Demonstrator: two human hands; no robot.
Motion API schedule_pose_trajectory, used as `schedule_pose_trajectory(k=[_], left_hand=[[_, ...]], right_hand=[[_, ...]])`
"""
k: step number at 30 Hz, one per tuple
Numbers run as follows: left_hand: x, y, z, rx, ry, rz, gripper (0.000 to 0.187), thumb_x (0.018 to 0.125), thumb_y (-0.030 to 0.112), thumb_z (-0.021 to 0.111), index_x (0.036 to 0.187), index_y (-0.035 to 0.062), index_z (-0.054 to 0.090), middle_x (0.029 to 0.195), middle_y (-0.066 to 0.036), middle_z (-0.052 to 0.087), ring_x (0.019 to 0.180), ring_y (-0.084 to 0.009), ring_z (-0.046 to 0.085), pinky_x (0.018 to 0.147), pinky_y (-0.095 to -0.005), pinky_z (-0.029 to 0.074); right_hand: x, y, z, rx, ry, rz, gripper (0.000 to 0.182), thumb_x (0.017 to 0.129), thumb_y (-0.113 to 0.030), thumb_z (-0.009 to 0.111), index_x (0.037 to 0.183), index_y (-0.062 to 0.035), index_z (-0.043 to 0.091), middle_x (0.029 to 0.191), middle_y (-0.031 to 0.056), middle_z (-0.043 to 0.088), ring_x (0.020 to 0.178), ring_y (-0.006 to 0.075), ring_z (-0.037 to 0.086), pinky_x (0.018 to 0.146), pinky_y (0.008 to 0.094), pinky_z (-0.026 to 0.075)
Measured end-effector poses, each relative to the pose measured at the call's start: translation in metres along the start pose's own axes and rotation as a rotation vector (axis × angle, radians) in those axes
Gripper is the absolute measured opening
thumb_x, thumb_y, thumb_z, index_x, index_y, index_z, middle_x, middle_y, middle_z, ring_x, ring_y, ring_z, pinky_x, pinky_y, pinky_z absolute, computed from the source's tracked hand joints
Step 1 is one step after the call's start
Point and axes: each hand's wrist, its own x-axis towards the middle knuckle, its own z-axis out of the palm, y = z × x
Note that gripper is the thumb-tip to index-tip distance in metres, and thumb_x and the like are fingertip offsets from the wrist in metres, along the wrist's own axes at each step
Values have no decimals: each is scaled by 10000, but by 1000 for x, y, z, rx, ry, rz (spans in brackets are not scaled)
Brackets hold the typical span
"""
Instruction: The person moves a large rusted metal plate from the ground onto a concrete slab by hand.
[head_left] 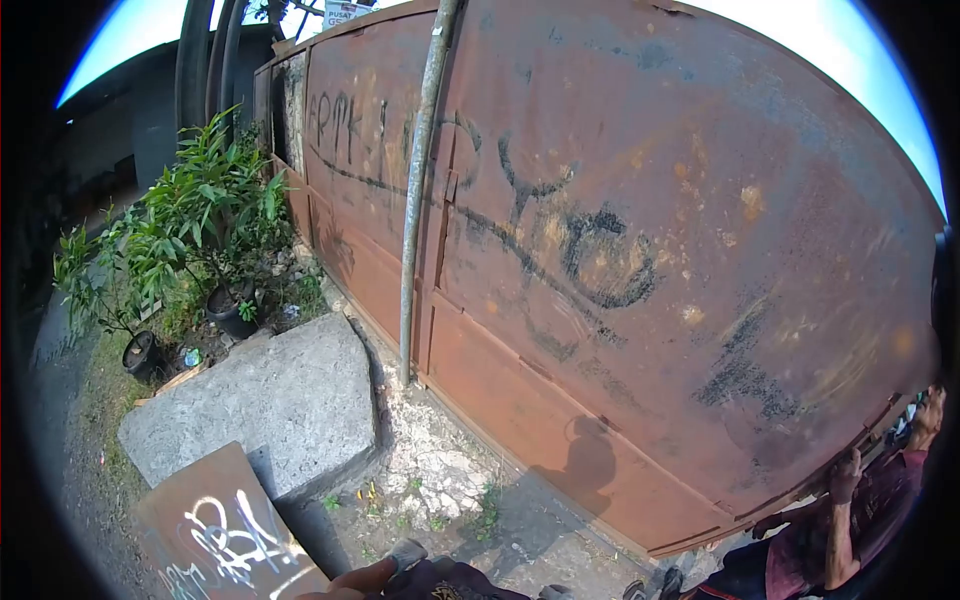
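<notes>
At the bottom edge, what looks like my left forearm ends in a grey, glove-like shape. Its fingers cannot be made out, nor whether it holds anything. Just left of it lies a brown board with white painted lettering, one edge over a concrete slab. A large rusty metal gate with black scrawled letters fills the view in front of me. My right hand is out of view.
At the right edge, another person in a dark maroon shirt has both hands raised at the gate's edge. A metal pole stands against the gate. Potted plants are on the left. Rough, broken ground runs along the gate's foot.
</notes>
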Motion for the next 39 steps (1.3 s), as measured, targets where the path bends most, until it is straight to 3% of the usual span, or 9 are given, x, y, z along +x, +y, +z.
schedule_pose_trajectory(k=[17,39], left_hand=[[-22,57,-12,-144,53,-123,298,766,321,653,833,49,753,785,-134,715,704,-249,672,657,-382,515],[-41,78,-12,-187,80,-180,272,779,303,669,759,40,735,686,-96,683,589,-193,615,559,-363,480]], right_hand=[[18,-21,18,-61,-132,-12,350,827,-263,696,1021,26,740,928,158,751,856,241,718,763,342,559],[24,-13,20,-43,-165,12,334,821,-239,704,1014,31,741,925,155,752,851,238,714,758,338,556]])
